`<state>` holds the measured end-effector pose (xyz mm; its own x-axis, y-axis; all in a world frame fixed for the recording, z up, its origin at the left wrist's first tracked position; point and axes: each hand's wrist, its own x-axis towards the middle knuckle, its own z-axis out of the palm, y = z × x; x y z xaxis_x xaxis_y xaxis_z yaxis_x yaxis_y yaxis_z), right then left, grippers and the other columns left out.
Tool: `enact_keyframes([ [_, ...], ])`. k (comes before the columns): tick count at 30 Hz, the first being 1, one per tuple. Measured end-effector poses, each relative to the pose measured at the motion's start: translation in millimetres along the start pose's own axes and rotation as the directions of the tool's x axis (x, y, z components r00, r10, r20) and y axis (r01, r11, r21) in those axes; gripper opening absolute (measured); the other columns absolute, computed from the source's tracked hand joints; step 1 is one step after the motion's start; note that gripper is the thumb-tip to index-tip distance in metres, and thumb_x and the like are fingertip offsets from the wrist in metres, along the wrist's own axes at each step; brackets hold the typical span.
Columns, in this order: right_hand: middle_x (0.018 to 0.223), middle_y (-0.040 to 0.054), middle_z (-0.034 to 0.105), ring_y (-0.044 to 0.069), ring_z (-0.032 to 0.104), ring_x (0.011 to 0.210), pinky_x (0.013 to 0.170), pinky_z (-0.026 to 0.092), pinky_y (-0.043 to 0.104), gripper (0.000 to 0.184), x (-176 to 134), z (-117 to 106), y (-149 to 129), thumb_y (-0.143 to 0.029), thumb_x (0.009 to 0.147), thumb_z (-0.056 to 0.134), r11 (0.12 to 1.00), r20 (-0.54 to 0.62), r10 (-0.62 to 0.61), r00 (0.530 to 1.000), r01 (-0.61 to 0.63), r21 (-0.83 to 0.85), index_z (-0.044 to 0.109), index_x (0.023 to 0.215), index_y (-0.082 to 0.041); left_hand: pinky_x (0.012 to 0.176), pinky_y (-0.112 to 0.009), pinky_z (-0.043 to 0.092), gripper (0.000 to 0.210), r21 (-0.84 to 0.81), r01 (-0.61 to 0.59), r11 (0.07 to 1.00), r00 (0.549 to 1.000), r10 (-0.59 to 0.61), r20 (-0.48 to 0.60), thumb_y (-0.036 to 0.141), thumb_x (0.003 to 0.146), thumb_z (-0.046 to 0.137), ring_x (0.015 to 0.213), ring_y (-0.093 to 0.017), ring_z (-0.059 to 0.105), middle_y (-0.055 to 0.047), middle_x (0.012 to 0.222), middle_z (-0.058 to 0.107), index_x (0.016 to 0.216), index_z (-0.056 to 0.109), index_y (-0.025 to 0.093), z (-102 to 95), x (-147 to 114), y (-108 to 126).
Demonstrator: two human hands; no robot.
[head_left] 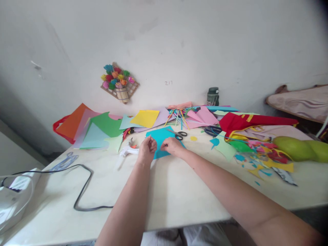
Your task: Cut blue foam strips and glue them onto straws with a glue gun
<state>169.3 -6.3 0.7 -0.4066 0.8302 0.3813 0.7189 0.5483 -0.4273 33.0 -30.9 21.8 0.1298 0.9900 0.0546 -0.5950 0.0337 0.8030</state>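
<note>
A bright blue sheet of paper (162,134) lies on the white table, under and between my hands. My left hand (149,148) is at its left edge, fingers curled and thumb drawn in; whatever is in them, if anything, is too small to tell. Over the sheet's right part, my right hand (172,146) is closed in a pinch with a small dark spot at the fingertips that I cannot name. Scissors (179,134) with black handles rest across the sheet's upper right corner. Left of my left hand lies a white glue gun (127,149).
Coloured paper sheets (102,124) spread along the wall, with thin coloured sticks (176,119) among them. Paper scraps (252,162) and green rounded objects (298,148) lie to the right. A power strip (19,191) with a black cable (87,184) occupies the left. A bottle (213,97) stands behind.
</note>
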Motion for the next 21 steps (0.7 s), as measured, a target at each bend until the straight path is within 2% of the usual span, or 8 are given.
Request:
enact_keyframes([
  [4,0.079,0.0035,0.066,0.019,0.054,0.084,0.071,0.033,0.027,0.007,-2,4,-5,-0.026,0.068,0.06,0.99,0.052,-0.015,0.999,0.023,-0.141,0.067,0.069,-0.023,0.033,-0.016,0.007,0.016,0.005,0.011,1.0,1.0,-0.011,0.012,0.024,0.068,0.052,0.036,-0.003,0.023,0.006,0.045,0.031,0.062,0.04,0.016,3.2,-1,0],
  [7,0.08,0.0058,0.065,0.02,0.053,0.083,0.071,0.033,0.028,0.008,-1,3,-4,-0.026,0.069,0.059,0.988,0.107,0.001,0.994,0.015,-0.151,0.065,0.067,-0.021,0.033,-0.016,0.008,0.016,-0.002,0.005,1.0,1.0,-0.005,0.006,0.024,0.067,0.053,0.036,-0.003,0.024,0.006,0.045,0.031,0.062,0.04,0.016,2.9,-1,3],
  [9,0.076,0.005,0.065,0.018,0.054,0.074,0.065,0.034,0.026,0.009,2,-4,1,-0.025,0.069,0.057,0.996,0.123,0.043,0.991,-0.033,-0.078,0.063,0.066,-0.02,0.033,-0.016,0.009,0.018,-0.023,-0.018,1.0,1.0,0.018,-0.002,0.025,0.068,0.054,0.037,-0.003,0.025,0.006,0.046,0.031,0.061,0.039,0.016,1.2,-1,5],
  [11,0.067,0.0024,0.063,0.014,0.052,0.063,0.056,0.033,0.023,0.012,4,-15,11,-0.026,0.07,0.053,0.99,0.086,0.123,0.989,-0.128,0.054,0.061,0.065,-0.018,0.032,-0.016,0.009,0.024,-0.042,-0.031,0.999,0.999,0.032,0.011,0.026,0.069,0.054,0.036,-0.003,0.023,0.006,0.045,0.028,0.057,0.035,0.017,-0.7,-2,8],
  [14,0.049,-0.0008,0.053,0.009,0.045,0.047,0.049,0.031,0.02,0.03,5,-35,27,-0.026,0.075,0.043,0.937,0.078,0.173,0.982,-0.189,0.293,0.052,0.049,-0.016,0.032,-0.016,0.007,0.038,-0.034,-0.013,0.999,0.998,0.015,0.058,0.03,0.071,0.053,0.034,-0.003,0.018,0.008,0.043,0.017,0.051,0.023,0.017,0.1,-3,11],
  [16,0.041,-0.0021,0.047,0.008,0.042,0.042,0.047,0.031,0.02,0.034,5,-47,36,-0.032,0.074,0.045,0.894,0.038,0.242,0.97,-0.238,0.38,0.048,0.044,-0.016,0.032,-0.015,0.007,0.043,0.0,0.024,1.0,0.995,-0.023,0.098,0.032,0.072,0.053,0.034,-0.003,0.017,0.008,0.042,0.015,0.05,0.02,0.017,5.9,-5,13],
  [18,0.039,-0.0024,0.045,0.008,0.041,0.041,0.045,0.03,0.02,0.035,3,-57,41,-0.037,0.071,0.049,0.871,-0.018,0.294,0.956,-0.261,0.416,0.048,0.043,-0.016,0.032,-0.015,0.011,0.041,0.047,0.07,0.996,0.985,-0.077,0.152,0.033,0.072,0.053,0.035,-0.002,0.022,0.007,0.043,0.021,0.049,0.023,0.017,17.0,-6,13],
  [21,0.046,-0.0037,0.051,0.008,0.044,0.046,0.047,0.033,0.02,0.016,1,-67,44,-0.029,0.062,0.059,0.852,-0.13,0.295,0.947,-0.199,0.484,0.058,0.056,-0.015,0.036,-0.014,0.023,0.022,0.094,0.024,0.995,0.965,-0.048,0.26,0.028,0.072,0.055,0.045,-0.004,0.041,0.002,0.053,0.044,0.059,0.042,0.015,41.9,-4,14],
])
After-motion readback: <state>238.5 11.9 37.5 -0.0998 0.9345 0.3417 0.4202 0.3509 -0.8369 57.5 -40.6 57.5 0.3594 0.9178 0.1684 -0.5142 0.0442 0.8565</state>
